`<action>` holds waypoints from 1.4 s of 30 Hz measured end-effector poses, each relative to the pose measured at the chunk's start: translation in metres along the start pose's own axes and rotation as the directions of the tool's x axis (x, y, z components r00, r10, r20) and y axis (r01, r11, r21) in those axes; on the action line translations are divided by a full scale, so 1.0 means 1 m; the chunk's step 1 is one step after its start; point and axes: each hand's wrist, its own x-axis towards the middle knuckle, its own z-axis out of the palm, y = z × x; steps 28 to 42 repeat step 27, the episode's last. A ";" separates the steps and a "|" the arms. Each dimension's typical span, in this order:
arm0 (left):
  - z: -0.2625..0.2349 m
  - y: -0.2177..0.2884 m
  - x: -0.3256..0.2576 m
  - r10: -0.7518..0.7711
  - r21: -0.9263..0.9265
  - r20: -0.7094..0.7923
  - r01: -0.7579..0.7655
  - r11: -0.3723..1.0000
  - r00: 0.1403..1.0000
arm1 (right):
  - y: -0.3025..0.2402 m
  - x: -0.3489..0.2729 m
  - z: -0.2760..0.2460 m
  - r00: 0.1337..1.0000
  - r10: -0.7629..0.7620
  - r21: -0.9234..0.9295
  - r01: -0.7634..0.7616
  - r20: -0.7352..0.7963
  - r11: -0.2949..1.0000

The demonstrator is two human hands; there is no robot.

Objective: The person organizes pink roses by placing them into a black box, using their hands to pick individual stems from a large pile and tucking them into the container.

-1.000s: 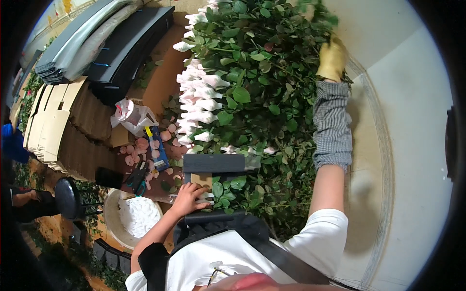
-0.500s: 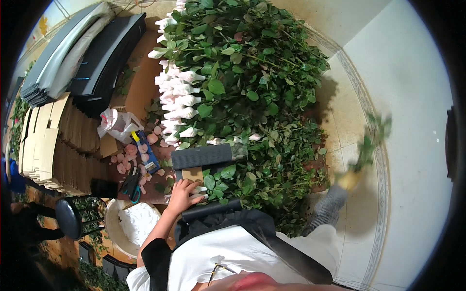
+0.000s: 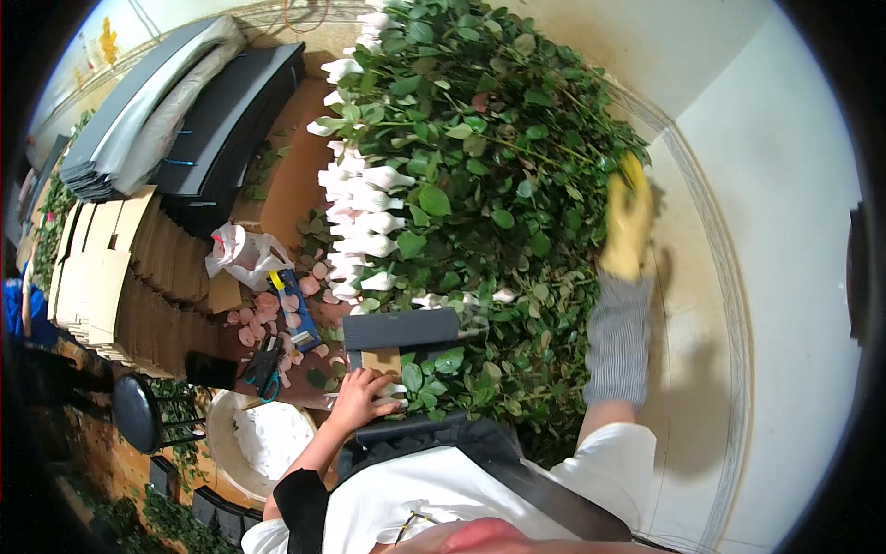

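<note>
The yellow-gloved right hand [image 3: 629, 226], lower right half a second ago, is now raised at right against the green leafy rose pile [image 3: 489, 175]; its grip cannot be told. The bare left hand [image 3: 358, 399] is rested, fingers spread, on wrapped white buds [image 3: 392, 392] at lower centre.

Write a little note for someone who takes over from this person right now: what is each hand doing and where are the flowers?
Left hand: bare, resting on a small bunch of wrapped white flowers at the near table edge, below a dark flat block.
Right hand: in a yellow glove, reaching into the right edge of the leafy stem pile; what it grips is blurred.
Done: a row of wrapped white buds lines the pile's left side.
Left: most stems lie in the pile.
</note>
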 end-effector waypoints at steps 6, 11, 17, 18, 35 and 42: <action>-0.003 0.001 0.000 -0.030 0.047 0.053 0.027 0.999 0.998 | -0.118 0.170 0.222 0.825 -0.466 -0.566 0.560 0.318 0.605; -0.007 0.001 0.001 -0.013 0.035 0.023 0.012 0.999 1.000 | -0.073 0.211 0.294 0.691 0.390 -0.663 0.174 0.609 0.728; -0.008 0.001 0.003 -0.014 0.018 0.011 0.014 1.000 1.000 | -0.068 0.230 0.253 0.991 -0.085 -0.649 0.135 0.108 0.749; -0.008 0.001 0.003 -0.027 0.008 0.029 0.027 1.000 0.999 | -0.071 0.240 0.232 0.980 -0.179 -0.667 0.188 0.083 0.721; 0.000 -0.001 -0.001 0.023 -0.004 -0.044 -0.024 1.000 0.999 | -0.089 0.149 -0.020 1.000 -0.018 -0.712 0.020 0.010 0.702; 0.000 -0.001 -0.001 0.023 -0.004 -0.044 -0.024 1.000 0.999 | -0.089 0.149 -0.020 1.000 -0.018 -0.712 0.020 0.010 0.702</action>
